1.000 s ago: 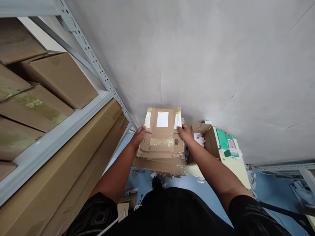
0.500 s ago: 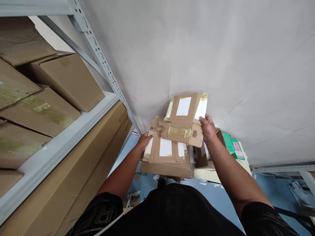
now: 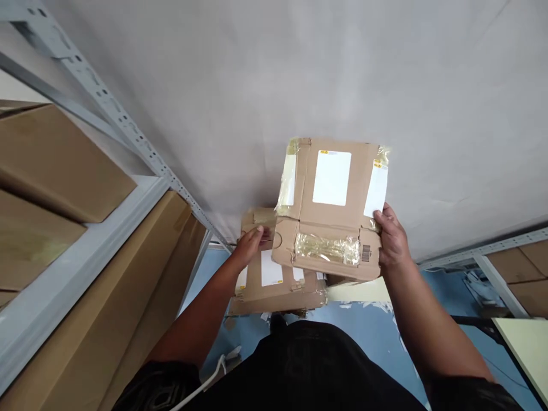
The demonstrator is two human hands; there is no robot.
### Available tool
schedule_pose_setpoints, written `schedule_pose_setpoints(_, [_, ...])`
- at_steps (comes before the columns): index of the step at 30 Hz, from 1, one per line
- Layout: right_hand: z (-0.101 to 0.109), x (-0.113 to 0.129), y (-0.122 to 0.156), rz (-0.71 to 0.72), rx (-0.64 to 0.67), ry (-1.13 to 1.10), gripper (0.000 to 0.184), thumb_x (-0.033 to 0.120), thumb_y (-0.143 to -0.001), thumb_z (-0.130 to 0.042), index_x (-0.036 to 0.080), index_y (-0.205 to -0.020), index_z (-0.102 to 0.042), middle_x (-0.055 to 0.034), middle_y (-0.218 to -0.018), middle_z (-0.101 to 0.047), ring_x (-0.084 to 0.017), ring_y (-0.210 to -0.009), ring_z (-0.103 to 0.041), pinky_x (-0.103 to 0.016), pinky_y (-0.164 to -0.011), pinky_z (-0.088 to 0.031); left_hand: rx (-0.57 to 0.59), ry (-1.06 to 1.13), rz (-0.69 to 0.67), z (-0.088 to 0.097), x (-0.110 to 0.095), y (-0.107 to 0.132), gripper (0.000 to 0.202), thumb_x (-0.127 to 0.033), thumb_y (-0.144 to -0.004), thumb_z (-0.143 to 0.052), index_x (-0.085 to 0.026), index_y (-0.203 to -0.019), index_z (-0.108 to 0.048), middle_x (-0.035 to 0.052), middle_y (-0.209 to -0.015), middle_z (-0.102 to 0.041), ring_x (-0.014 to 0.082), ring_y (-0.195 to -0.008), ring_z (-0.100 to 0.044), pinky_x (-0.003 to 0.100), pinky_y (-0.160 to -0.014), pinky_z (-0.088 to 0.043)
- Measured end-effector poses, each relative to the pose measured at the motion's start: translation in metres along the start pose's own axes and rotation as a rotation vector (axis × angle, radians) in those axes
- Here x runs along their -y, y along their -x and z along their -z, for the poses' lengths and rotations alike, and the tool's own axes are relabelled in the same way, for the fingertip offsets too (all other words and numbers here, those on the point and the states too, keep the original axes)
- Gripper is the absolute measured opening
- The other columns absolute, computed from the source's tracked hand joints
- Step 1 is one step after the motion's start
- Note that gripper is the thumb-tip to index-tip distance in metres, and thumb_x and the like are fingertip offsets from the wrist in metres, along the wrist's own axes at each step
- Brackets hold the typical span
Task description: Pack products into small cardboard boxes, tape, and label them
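Note:
My right hand (image 3: 393, 238) grips the right edge of a flattened cardboard box (image 3: 327, 216), thumb on its front face. Blank white labels, shiny yellowish tape and a small barcode mark this piece, which is held up and tilted in front of the wall. My left hand (image 3: 249, 246) is at its lower left with the fingers extended and apart, over more flattened cardboard (image 3: 278, 294) that lies in a pile below. That pile also carries white labels, and the held piece covers part of it.
On the left, a grey metal shelf (image 3: 85, 245) bears cardboard boxes (image 3: 64, 165), with long cartons (image 3: 128, 285) beneath. A pale wall (image 3: 240, 85) rises ahead. Paper scraps (image 3: 377, 306) lie on the blue floor (image 3: 359, 331). At right are a table corner (image 3: 524, 342) and more boxes (image 3: 522, 265).
My right hand has lifted the flattened box up and closer, to the right. My left hand has let go of the lower cardboard's left edge. The view has turned right.

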State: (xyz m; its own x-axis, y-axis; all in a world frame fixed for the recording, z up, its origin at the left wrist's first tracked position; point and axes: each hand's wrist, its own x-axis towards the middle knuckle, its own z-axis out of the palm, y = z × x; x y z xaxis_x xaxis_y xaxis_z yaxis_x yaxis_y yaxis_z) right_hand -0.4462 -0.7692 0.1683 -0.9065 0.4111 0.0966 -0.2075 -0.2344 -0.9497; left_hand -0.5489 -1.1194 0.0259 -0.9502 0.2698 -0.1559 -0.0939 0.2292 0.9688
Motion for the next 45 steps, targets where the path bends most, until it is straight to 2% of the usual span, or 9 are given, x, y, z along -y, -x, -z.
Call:
schedule_pose_setpoints(4, [0.052, -0.006, 0.029, -0.036, -0.049, 0.006, 0.043, 0.045, -0.076, -0.081, 0.029, -0.113, -0.065, -0.002, -0.105, -0.077, -0.027, -0.101, -0.073, -0.042, -0.089, -0.059, 0.203, 0.393, -0.051, -0.077, -0.072, 0.015, 0.078, -0.081, -0.084, -0.054, -0.015, -0.124, -0.069, 0.0123, -0.102, -0.076, 0.0336, -0.111, -0.068, 0.043, -0.093, -0.055])
schedule_pose_setpoints(9, [0.161, -0.004, 0.07, -0.023, -0.178, 0.032, 0.045, 0.042, -0.074, -0.082, 0.027, -0.113, -0.067, -0.0035, -0.108, -0.077, -0.024, -0.096, -0.072, -0.035, -0.081, -0.058, 0.269, 0.363, -0.146, -0.183, -0.131, 0.046, 0.068, -0.058, -0.072, -0.083, -0.015, -0.124, -0.069, 0.0089, -0.109, -0.077, 0.0337, -0.114, -0.067, 0.043, -0.102, -0.05])
schedule_pose_setpoints(16, [0.344, 0.028, 0.142, 0.069, -0.477, 0.1, 0.043, 0.043, -0.079, -0.075, 0.025, -0.116, -0.062, -0.0044, -0.118, -0.074, -0.023, -0.106, -0.069, -0.032, -0.086, -0.055, 0.528, 0.045, -0.268, -0.374, -0.158, 0.084, 0.066, -0.056, -0.079, -0.073, -0.016, -0.13, -0.063, 0.0104, -0.12, -0.074, 0.0335, -0.114, -0.066, 0.044, -0.101, -0.051])
schedule_pose_setpoints(20, [0.428, 0.05, 0.185, 0.127, -0.675, 0.164, 0.045, 0.039, -0.077, -0.073, 0.025, -0.116, -0.056, -0.0053, -0.121, -0.072, -0.024, -0.113, -0.067, -0.037, -0.098, -0.053, 0.474, -0.198, -0.401, -0.49, -0.171, 0.105, 0.073, -0.04, -0.08, -0.073, -0.018, -0.146, -0.049, 0.0104, -0.136, -0.067, 0.0318, -0.122, -0.062, 0.043, -0.107, -0.048])
schedule_pose_setpoints(23, [0.48, 0.064, 0.214, 0.106, -0.803, 0.173, 0.047, 0.038, -0.076, -0.072, 0.025, -0.117, -0.054, -0.0054, -0.122, -0.072, -0.025, -0.113, -0.067, -0.039, -0.098, -0.054, 0.606, -0.198, -0.428, -0.563, -0.176, 0.118, 0.074, -0.04, -0.082, -0.072, -0.02, -0.148, -0.045, 0.0101, -0.137, -0.066, 0.0306, -0.124, -0.062, 0.043, -0.108, -0.047])
schedule_pose_setpoints(31, [0.586, 0.071, 0.263, 0.158, -1.102, 0.113, 0.041, 0.034, -0.075, -0.072, 0.026, -0.112, -0.056, -0.0004, -0.11, -0.073, -0.023, -0.102, -0.068, -0.037, -0.088, -0.055, 0.99, 0.065, -0.409, -0.722, -0.166, 0.116, 0.05, -0.05, -0.102, -0.039, -0.02, -0.139, -0.056, 0.0089, -0.131, -0.068, 0.0258, -0.124, -0.059, 0.041, -0.113, -0.042])
schedule_pose_setpoints(36, [0.65, 0.079, 0.273, 0.209, -1.32, 0.215, 0.038, 0.021, -0.065, -0.066, 0.024, -0.101, -0.057, 0.0019, -0.093, -0.072, -0.02, -0.082, -0.066, -0.032, -0.073, -0.053, 1.113, -0.128, -0.551, -0.825, -0.165, 0.092, 0.034, -0.029, -0.089, -0.054, -0.019, -0.117, -0.069, 0.0063, -0.108, -0.07, 0.0265, -0.106, -0.062, 0.04, -0.101, -0.048])
schedule_pose_setpoints(40, [0.696, 0.098, 0.28, 0.226, -1.327, 0.464, 0.021, 0.023, -0.068, -0.068, 0.024, -0.085, -0.058, -0.0021, -0.094, -0.072, -0.024, -0.092, -0.067, -0.039, -0.086, -0.051, 1.066, -0.12, -0.73, -0.903, -0.173, 0.066, 0.022, -0.024, -0.077, -0.067, -0.02, -0.096, -0.075, 0.0083, -0.11, -0.064, 0.028, -0.112, -0.059, 0.042, -0.106, -0.044])
schedule_pose_setpoints(45, [0.727, 0.12, 0.295, 0.153, -1.388, 0.96, 0.013, 0.033, -0.084, -0.059, 0.024, -0.075, -0.063, -0.0053, -0.104, -0.067, -0.028, -0.106, -0.06, -0.046, -0.097, -0.047, 1.369, 0.011, -0.299, -0.984, -0.188, 0.04, 0.04, -0.025, -0.066, -0.074, -0.02, -0.106, -0.077, 0.008, -0.107, -0.07, 0.0268, -0.101, -0.066, 0.039, -0.097, -0.049])
